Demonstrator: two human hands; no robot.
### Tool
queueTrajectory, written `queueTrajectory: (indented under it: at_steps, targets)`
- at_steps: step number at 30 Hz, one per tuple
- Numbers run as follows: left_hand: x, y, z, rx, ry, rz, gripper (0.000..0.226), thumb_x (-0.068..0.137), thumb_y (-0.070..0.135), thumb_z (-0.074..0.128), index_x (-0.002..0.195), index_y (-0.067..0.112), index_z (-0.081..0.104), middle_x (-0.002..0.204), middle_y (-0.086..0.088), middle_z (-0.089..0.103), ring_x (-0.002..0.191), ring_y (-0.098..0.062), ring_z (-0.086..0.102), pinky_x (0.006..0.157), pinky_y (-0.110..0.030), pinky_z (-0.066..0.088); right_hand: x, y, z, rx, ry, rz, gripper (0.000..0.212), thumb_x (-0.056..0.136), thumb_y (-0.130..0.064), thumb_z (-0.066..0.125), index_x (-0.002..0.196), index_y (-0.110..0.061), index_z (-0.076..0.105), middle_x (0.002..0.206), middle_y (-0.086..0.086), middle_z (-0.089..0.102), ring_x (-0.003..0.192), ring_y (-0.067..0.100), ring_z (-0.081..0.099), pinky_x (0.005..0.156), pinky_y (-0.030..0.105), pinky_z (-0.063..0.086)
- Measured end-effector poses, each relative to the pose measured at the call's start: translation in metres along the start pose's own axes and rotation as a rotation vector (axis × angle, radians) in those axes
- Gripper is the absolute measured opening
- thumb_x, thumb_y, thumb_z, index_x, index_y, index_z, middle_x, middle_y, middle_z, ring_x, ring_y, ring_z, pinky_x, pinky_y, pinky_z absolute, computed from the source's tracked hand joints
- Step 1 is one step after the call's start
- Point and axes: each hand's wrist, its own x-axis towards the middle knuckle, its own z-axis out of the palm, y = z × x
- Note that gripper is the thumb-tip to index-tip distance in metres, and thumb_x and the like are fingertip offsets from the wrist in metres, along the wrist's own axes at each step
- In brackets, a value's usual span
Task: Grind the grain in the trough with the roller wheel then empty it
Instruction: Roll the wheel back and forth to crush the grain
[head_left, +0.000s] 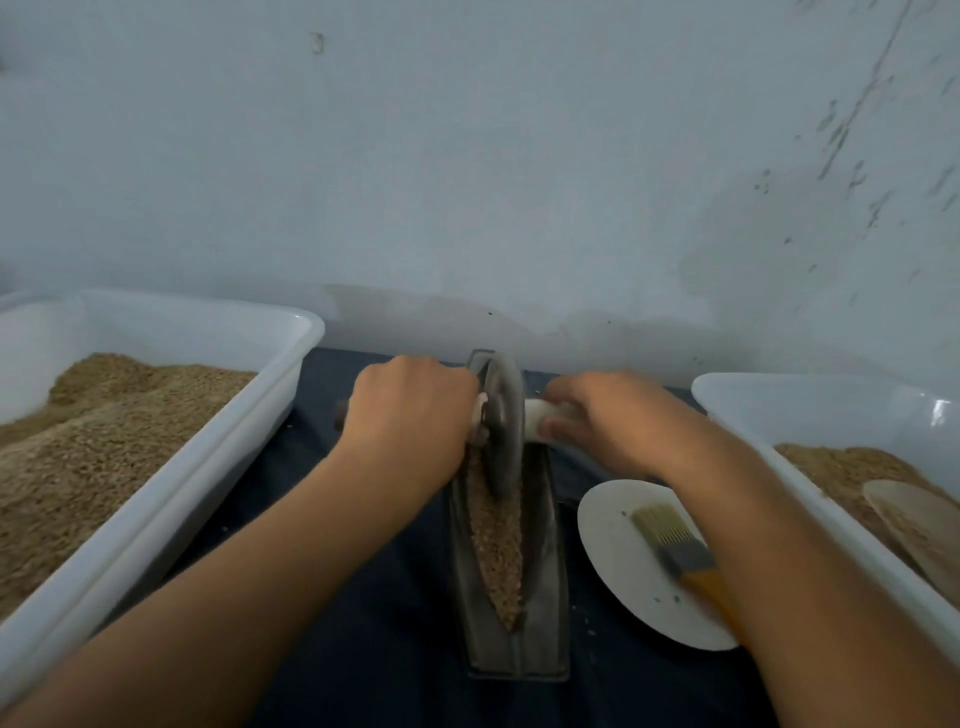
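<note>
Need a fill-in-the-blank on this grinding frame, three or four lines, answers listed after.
1. Each hand, left hand and right hand, grips one end of the roller wheel handle, so ____ hands hold it.
2. The wheel stands at the ____ end of the trough.
3. The brush lies on a white ____.
4. The grain in the trough lies on the ____ side of the wheel.

Answers: both; far; plate; near

Upright roller wheel (503, 426) in grain-filled trough (545, 525)
</note>
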Motion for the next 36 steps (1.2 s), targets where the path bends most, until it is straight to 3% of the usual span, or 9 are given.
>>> queueTrajectory:
  at_steps: [5,8,11,14,18,25,30,33,36]
  targets:
    - [0.007,0.0,0.029,-0.044,0.125,0.036,0.034,0.091,0.028,0.058,0.124,0.029,0.051,0.115,0.008,0.064,0.101,-0.018,0.061,0.082,-0.033,0.041,0.014,0.005,0.025,-0.026,0.231,-0.006,0.026,0.103,-0.041,0.042,0.118,-0.029,0.059,0.109,0.001,0.066,0.098,0.027,0.061,0.079,0.043,0.051]
    - [0.008,-0.002,0.024,-0.018,0.092,0.027,0.026,0.089,0.027,0.059,0.115,0.03,0.053,0.098,0.008,0.062,0.082,-0.018,0.06,0.062,-0.031,0.032,0.012,0.004,0.017,-0.01,0.166,-0.004,0.024,0.099,-0.045,0.051,0.115,-0.03,0.061,0.104,0.0,0.067,0.095,0.026,0.062,0.077,0.042,0.052]
    - [0.005,-0.005,0.004,-0.032,-0.024,0.018,0.013,0.084,0.032,0.06,0.097,0.03,0.059,0.079,0.008,0.056,0.066,-0.017,0.048,0.054,-0.03,0.031,-0.001,-0.002,-0.004,0.009,0.041,-0.024,0.02,0.089,-0.049,0.064,0.101,-0.034,0.06,0.096,-0.007,0.065,0.085,0.016,0.059,0.064,0.033,0.046]
    - [-0.006,-0.004,-0.02,0.047,-0.072,0.078,0.011,0.079,0.038,0.062,0.083,0.029,0.06,0.069,0.007,0.052,0.056,-0.013,0.042,0.045,-0.026,0.024,-0.018,-0.016,-0.025,-0.056,-0.117,-0.041,0.033,0.073,-0.048,0.078,0.086,-0.031,0.053,0.085,-0.012,0.059,0.076,0.01,0.055,0.055,0.03,0.038]
    - [-0.026,0.003,-0.049,0.094,-0.074,0.141,0.03,0.075,0.041,0.067,0.064,0.025,0.044,0.062,0.008,0.043,0.05,-0.009,0.035,0.043,-0.025,0.019,-0.041,-0.03,-0.043,-0.144,-0.236,-0.052,0.044,0.062,-0.055,0.084,0.083,-0.035,0.051,0.082,-0.014,0.057,0.072,0.006,0.052,0.053,0.029,0.036]
    - [-0.025,-0.004,-0.044,0.08,-0.082,0.116,0.035,0.077,0.047,0.065,0.064,0.024,0.042,0.063,0.008,0.044,0.052,-0.009,0.035,0.045,-0.025,0.02,-0.04,-0.029,-0.042,-0.058,-0.241,-0.053,0.036,0.068,-0.057,0.08,0.083,-0.036,0.056,0.084,-0.015,0.06,0.075,0.006,0.057,0.057,0.03,0.043]
    - [-0.001,-0.005,-0.01,-0.047,-0.041,0.017,0.013,0.087,0.043,0.061,0.091,0.031,0.063,0.079,0.007,0.057,0.067,-0.017,0.048,0.051,-0.029,0.028,-0.009,-0.008,-0.012,0.003,-0.09,-0.013,0.017,0.092,-0.044,0.061,0.102,-0.03,0.065,0.094,-0.007,0.065,0.086,0.017,0.06,0.064,0.032,0.045]
    - [0.007,0.002,0.015,-0.067,0.064,-0.021,0.013,0.095,0.034,0.055,0.106,0.028,0.058,0.097,0.003,0.065,0.084,-0.021,0.06,0.065,-0.034,0.039,0.005,0.002,0.012,-0.017,0.119,0.016,0.023,0.101,-0.039,0.049,0.114,-0.026,0.063,0.105,0.003,0.067,0.099,0.029,0.062,0.079,0.042,0.052]
    - [0.009,0.007,0.032,-0.072,0.169,0.041,0.019,0.095,0.023,0.051,0.114,0.023,0.053,0.109,0.003,0.063,0.1,-0.019,0.06,0.086,-0.033,0.046,0.012,0.003,0.024,-0.01,0.252,0.0,0.024,0.103,-0.037,0.045,0.117,-0.027,0.061,0.106,0.005,0.068,0.096,0.031,0.062,0.075,0.043,0.052]
